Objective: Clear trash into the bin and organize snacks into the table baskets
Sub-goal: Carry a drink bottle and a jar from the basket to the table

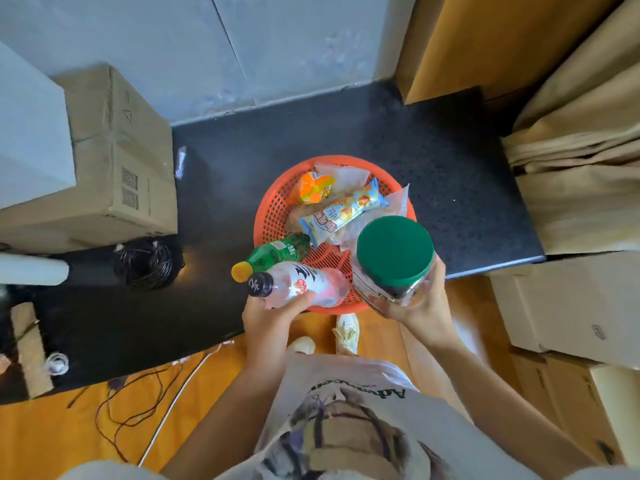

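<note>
An orange mesh basket (pixel 273 206) stands on the dark table (pixel 433 161). Inside lie a blue snack packet (pixel 341 211), an orange packet (pixel 313 187), clear wrappers and a green bottle with a yellow cap (pixel 273 254) leaning over the rim. My left hand (pixel 268 320) grips a clear pinkish bottle with a black cap (pixel 298 284), held on its side over the basket's near edge. My right hand (pixel 424 303) holds a clear jar with a green lid (pixel 394 251) above the basket's right side.
Cardboard boxes (pixel 117 157) sit at the left of the table, and more boxes (pixel 571 306) stand at the right. A coil of black cable (pixel 143 263) lies near the left. Beige curtain folds (pixel 581 140) hang at the right. Cables trail on the orange floor (pixel 145 403).
</note>
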Available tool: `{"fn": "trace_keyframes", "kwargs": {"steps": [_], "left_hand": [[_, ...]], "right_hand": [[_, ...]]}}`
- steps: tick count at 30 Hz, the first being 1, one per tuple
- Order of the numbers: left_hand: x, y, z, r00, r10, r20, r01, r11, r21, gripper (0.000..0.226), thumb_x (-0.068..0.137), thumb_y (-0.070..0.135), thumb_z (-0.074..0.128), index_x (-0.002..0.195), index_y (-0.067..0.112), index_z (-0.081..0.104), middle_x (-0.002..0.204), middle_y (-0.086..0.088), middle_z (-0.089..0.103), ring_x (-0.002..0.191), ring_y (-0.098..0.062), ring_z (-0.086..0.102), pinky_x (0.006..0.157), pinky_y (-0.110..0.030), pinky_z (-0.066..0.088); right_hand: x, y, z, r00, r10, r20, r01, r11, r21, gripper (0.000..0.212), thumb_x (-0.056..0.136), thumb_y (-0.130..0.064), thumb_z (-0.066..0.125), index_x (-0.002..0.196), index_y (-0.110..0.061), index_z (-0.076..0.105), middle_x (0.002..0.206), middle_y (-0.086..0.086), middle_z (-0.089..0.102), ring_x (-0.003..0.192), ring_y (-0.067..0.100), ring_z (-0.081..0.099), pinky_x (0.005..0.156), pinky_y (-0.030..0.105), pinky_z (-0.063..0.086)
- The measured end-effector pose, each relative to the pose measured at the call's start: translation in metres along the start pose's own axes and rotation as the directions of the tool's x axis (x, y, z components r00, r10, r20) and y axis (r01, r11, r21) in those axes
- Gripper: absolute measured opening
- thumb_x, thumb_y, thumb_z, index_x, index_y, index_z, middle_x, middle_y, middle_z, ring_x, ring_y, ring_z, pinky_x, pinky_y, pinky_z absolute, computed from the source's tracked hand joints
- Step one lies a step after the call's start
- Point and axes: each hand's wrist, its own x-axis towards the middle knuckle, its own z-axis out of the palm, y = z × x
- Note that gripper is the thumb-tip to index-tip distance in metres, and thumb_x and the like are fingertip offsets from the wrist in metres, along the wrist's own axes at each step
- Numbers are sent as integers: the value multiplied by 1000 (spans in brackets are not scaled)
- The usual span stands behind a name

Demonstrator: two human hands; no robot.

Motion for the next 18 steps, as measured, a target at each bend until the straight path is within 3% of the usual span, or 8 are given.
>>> {"fn": "trace_keyframes", "kwargs": {"steps": [4, 7, 9, 10, 12, 15, 18], "left_hand": [[-2, 27, -23, 963, 108, 245, -99, 994, -48, 46, 55, 12, 81, 98, 23, 69, 92, 3, 75, 87, -14, 71, 69, -21, 56], [0, 46, -29, 922, 90, 377, -42, 990, -132, 26, 67, 2, 69, 83, 23, 71, 77, 9, 75, 75, -6, 71, 68, -24, 54], [0, 57, -29, 869, 60, 492, 47, 978, -202, 25, 69, 7, 67, 93, 15, 68, 85, 2, 74, 80, -11, 70, 74, -32, 54], [-1, 61, -29, 834, 45, 550, 93, 971, -220, 34, 69, 12, 68, 103, 12, 65, 95, -4, 72, 88, -16, 68, 77, -34, 55], [-5, 63, -29, 754, 12, 656, 177, 959, -221, 40, 79, 22, 62, 118, 13, 59, 106, -6, 68, 94, -18, 66, 77, -30, 57], [-13, 51, -30, 677, -86, 731, 270, 953, -139, 30, 87, 30, 51, 111, 17, 61, 92, 0, 71, 81, -14, 68, 67, -25, 56], [-28, 35, -30, 596, -223, 771, 310, 950, 35, 47, 75, 43, 52, 113, 16, 60, 95, -5, 67, 83, -19, 64, 71, -30, 54]], "right_hand": [[-41, -14, 0, 982, 128, -140, -87, 961, 262, 103, 44, -23, 83, 134, -21, 33, 124, -8, 55, 108, 2, 59, 77, 11, 49], [-80, -17, 9, 936, 188, -297, -71, 928, 365, 87, 46, -21, 81, 123, -29, 42, 114, -13, 63, 103, 3, 62, 75, 16, 52], [-106, -15, 20, 896, 216, -387, -34, 904, 426, 74, 52, -19, 78, 117, -33, 45, 119, -5, 62, 112, 13, 59, 87, 32, 52], [-119, -14, 28, 877, 239, -416, -20, 884, 466, 66, 58, -17, 74, 116, -33, 46, 123, 2, 61, 115, 21, 58, 93, 43, 50], [-146, -10, 44, 836, 300, -460, -1, 838, 545, 55, 68, -18, 66, 116, -38, 48, 123, 3, 62, 115, 27, 58, 95, 51, 47], [-189, -3, 68, 772, 378, -511, 24, 786, 618, 55, 72, -27, 62, 123, -39, 45, 118, -3, 66, 109, 23, 63, 83, 44, 54], [-233, 3, 91, 681, 451, -577, 71, 743, 665, 54, 71, -32, 64, 120, -44, 46, 120, -2, 65, 109, 20, 64, 79, 39, 55]]}}
